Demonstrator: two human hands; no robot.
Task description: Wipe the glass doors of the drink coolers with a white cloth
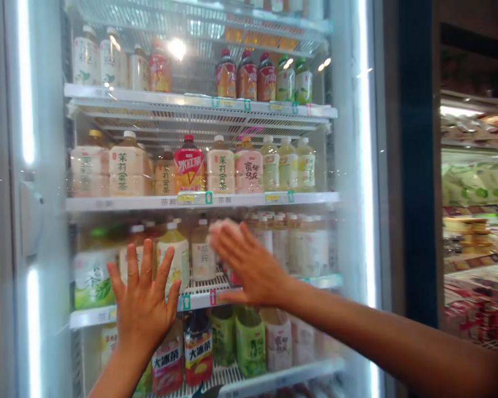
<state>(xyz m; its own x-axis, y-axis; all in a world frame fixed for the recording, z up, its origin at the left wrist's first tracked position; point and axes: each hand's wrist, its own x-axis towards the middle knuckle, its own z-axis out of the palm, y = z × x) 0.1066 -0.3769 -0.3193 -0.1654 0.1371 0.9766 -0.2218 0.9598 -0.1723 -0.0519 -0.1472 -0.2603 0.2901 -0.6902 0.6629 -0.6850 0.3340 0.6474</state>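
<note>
My left hand (143, 301) is open, fingers spread, palm toward the glass door of a drinks fridge; it appears to rest on the glass. To its right, my right hand (253, 268) lies flat and slanted over a pale, pinkish-white cloth (228, 228), pressing it toward the same door. The cloth shows only above the fingers and is slightly blurred, so its shape is unclear. Behind the glass, between the two hands, are a yellow-green drink bottle (173, 249) and a smaller pale tea bottle (203, 251).
White wire shelves (203, 202) hold several rows of bottled teas. Bright light strips (367, 166) run down both sides of the fridge. A dark upright panel (413, 166) stands to the right. Beyond it, an open shelf unit (477, 210) carries packaged goods.
</note>
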